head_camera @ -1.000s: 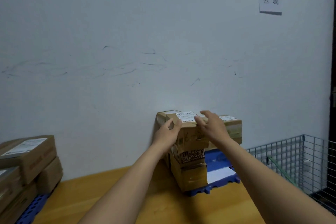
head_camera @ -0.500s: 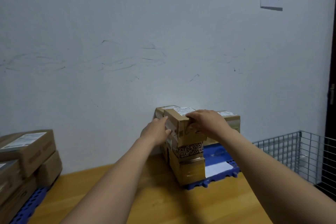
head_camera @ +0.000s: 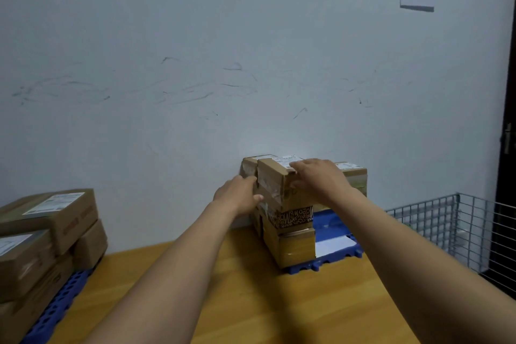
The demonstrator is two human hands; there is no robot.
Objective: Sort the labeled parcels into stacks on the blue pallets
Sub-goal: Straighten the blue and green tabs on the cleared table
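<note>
Parcel [head_camera: 275, 186]: small taped cardboard box on top of the stack [head_camera: 290, 240] on the blue pallet [head_camera: 335, 258], close to the wall. Looks light and stiff. The tape patches are probably slick, so take it by opposite side faces, on bare cardboard. Left hand [head_camera: 237, 195] cups its left face, thumb on the near side. Right hand [head_camera: 318, 180] curls over the top right edge, clamping the corner. Both grip it. Pallet sits on the table [head_camera: 321, 301].
</note>
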